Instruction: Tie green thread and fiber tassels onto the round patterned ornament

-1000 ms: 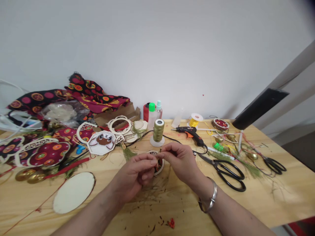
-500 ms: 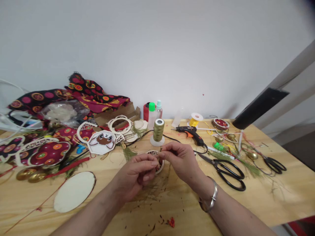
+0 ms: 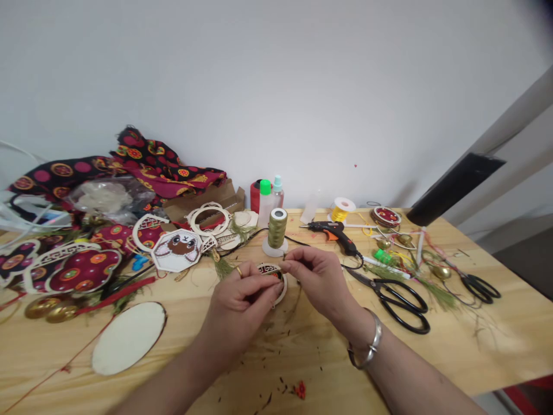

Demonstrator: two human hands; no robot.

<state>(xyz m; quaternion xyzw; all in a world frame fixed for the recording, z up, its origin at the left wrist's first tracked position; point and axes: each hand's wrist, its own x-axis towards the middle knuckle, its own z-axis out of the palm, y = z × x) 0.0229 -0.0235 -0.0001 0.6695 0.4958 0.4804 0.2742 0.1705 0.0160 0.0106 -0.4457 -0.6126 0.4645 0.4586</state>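
Near the middle of the table, my left hand is closed, thumb and forefinger pressed together; what they pinch is too small to make out. Just to its right, my right hand pinches a thin brownish cord, its end showing at the fingertips. Between and behind the fingers is a round openwork ornament with a pale rim, partly hidden by my left hand. Whether it is held or lies on the table I cannot tell. A spool of olive thread stands upright just beyond my hands.
Right of my hands lie black-handled scissors and a glue gun. Yellow cord sits on a spool behind. At left are patterned fabric, a sheep-face octagon and a white oval. Bottles stand near the wall.
My left hand has turned over and shifted slightly, so its back and a ring now show. My right hand keeps its pinch in nearly the same place.
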